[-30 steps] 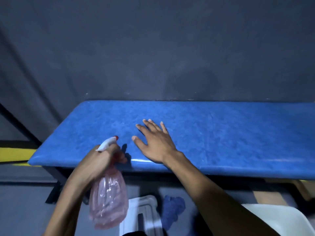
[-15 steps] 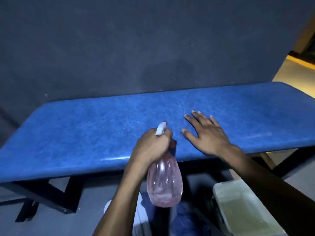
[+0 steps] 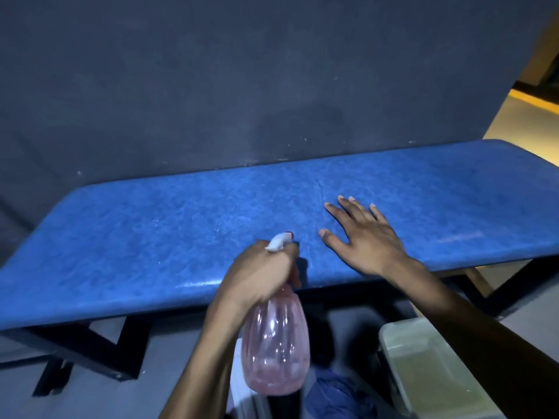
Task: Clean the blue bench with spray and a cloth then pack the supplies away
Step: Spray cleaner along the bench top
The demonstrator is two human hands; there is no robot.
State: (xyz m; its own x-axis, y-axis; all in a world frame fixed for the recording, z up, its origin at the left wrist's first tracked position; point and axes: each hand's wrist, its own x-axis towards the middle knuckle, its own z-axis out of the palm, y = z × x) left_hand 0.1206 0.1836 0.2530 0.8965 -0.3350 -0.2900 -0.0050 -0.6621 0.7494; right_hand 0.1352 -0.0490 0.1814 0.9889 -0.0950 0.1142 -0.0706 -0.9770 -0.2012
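Stretching across the view against a dark wall [image 3: 211,86]: blue tabletop [image 3: 151,237]. Resting flat on it, fingers spread: right hand [image 3: 363,240]. Hanging over the front edge, neck clamped in the left hand [image 3: 260,273] grip: pink spray bottle [image 3: 276,349]. Lying below on the floor, partly cut off: blue cloth [image 3: 335,397], pale bin [image 3: 429,373].
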